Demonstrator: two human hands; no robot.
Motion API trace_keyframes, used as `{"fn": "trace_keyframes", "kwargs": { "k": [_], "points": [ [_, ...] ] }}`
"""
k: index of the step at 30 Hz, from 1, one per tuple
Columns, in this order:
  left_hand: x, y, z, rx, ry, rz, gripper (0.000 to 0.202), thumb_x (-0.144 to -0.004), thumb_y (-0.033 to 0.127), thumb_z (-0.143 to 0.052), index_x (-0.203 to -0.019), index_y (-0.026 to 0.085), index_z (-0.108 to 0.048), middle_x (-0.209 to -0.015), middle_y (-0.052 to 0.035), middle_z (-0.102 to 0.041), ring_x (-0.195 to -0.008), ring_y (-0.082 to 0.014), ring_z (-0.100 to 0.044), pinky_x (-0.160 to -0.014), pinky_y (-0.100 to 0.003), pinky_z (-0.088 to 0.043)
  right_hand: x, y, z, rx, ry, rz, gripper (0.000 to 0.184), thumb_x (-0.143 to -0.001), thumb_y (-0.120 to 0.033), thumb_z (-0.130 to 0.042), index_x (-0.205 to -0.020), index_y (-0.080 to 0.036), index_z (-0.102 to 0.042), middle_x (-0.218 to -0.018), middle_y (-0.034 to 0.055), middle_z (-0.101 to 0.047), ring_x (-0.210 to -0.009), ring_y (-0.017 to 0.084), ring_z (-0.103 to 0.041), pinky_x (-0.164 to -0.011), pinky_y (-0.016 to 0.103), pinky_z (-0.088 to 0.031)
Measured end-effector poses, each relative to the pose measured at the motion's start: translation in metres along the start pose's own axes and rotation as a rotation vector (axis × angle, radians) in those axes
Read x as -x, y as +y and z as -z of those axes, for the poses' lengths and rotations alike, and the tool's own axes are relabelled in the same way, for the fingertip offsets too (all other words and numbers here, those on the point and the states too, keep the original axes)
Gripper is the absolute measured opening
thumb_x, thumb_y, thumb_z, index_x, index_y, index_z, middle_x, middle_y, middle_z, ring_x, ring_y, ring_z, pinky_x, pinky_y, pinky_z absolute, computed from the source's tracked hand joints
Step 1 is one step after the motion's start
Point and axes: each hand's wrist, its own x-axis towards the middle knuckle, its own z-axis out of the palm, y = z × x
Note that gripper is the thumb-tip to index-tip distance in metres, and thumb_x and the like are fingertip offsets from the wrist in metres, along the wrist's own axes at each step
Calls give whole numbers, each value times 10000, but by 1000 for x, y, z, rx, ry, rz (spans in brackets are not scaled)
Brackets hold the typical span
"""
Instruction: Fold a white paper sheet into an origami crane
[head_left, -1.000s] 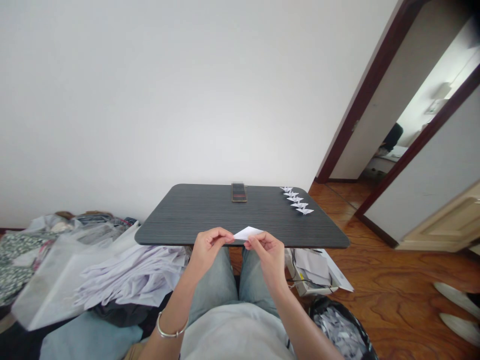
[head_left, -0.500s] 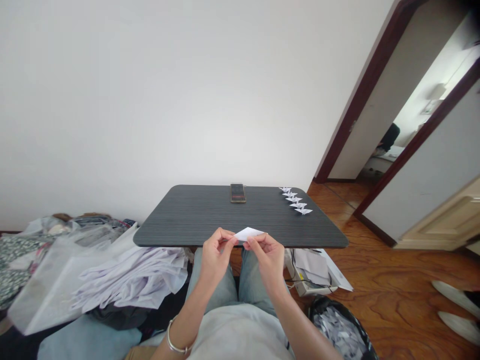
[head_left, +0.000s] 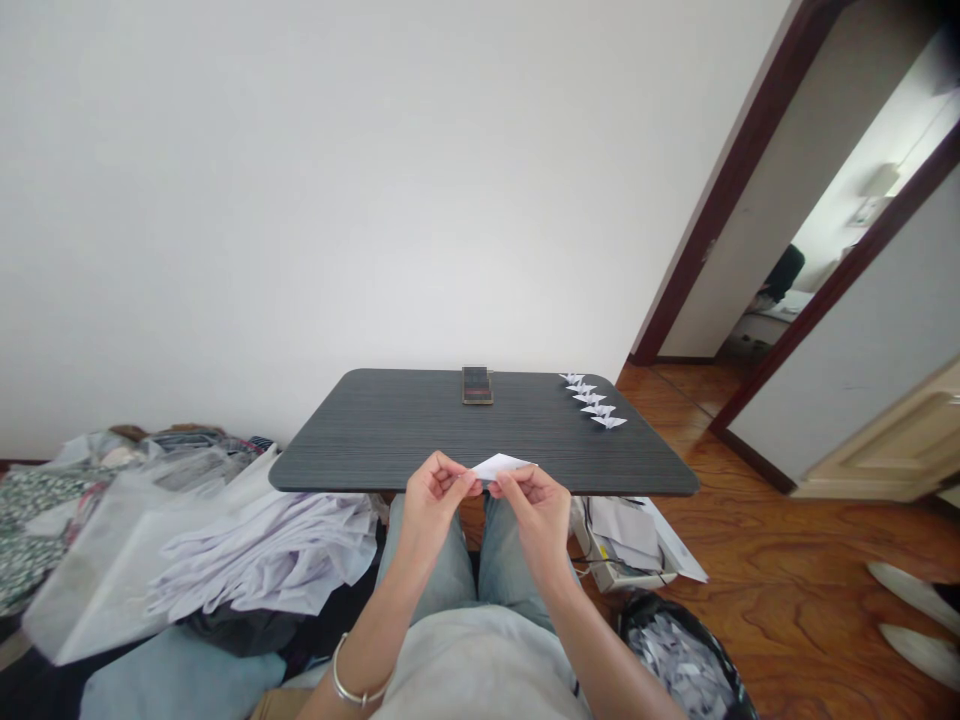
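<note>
Folded white paper triangle (head_left: 502,466), pinched in mid-air between both hands, just over the near edge of the table, its narrow tip toward the left. Left hand (head_left: 439,510): closed on that tip, thumb and curled fingers pressed together. Right hand (head_left: 534,515): closed on the lower part of the paper, fingers curled, thumb pressing from the near side, the upper edge sticking out past the grip. Hands almost touching, only the paper between them.

Silver bangle (head_left: 356,675) around the left wrist, below the grip. Directly under the hands, light blue jeans (head_left: 450,570) over both thighs. Just beyond the grip, dark wood-grain table (head_left: 390,440), its near edge passing under the paper. Farther ahead on the tabletop, a dark smartphone (head_left: 477,385), lying flat near the far edge. Ahead and to the right of the grip, a diagonal row of five small white origami cranes (head_left: 592,400).

Left of the hands, a heap of white cloth and plastic bags (head_left: 262,555). Right of the hands, papers and a box (head_left: 619,535) on the wooden floor (head_left: 787,590), with a black patterned bag (head_left: 675,660) nearer the body.
</note>
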Motion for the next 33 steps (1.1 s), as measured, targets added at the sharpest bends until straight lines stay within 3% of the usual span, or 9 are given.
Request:
{"fn": "trace_keyframes", "kwargs": {
  "k": [22, 33],
  "points": [
    [-2, 1, 0, 17, 7, 18, 235, -619, 258, -742, -670, 144, -543, -579, 38, -606, -550, -99, -616, -601, -220, -520, 1, 0, -2, -14, 35, -15, 179, -679, -296, -715, -594, -166, -626, -535, 3, -637, -510, 153, -607, -540, 269, -497],
    [-5, 0, 6, -10, -60, 6, 288, -677, 317, -701, -873, 151, -570, -616, 12, -650, -618, -150, -670, -653, -266, -545, -1, 1, -1, -7, 57, -31, 186, -666, -313, -717, -597, -166, -627, -533, 13, -654, -513, 162, -620, -547, 282, -515]
  ]
}}
